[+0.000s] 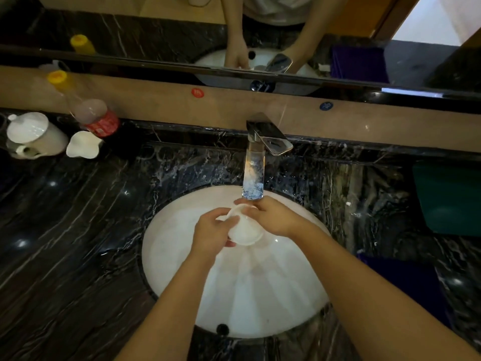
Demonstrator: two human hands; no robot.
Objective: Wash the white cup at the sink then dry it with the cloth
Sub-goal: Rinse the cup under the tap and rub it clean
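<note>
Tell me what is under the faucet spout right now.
Under the faucet spout, both hands hold the white cup over the sink: left hand grips its side, right hand at the rim. The cup's inside faces away, so its contents cannot be seen.

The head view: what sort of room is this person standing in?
Most likely a bathroom vanity, perhaps in a hotel: a round white basin sunk into a dark marble counter, a chrome faucet over it, and a wall mirror behind.

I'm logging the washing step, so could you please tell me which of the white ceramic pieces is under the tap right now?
The small white cup, held in both hands over the white basin. The lidded white mug sits on the counter at far left.
</note>
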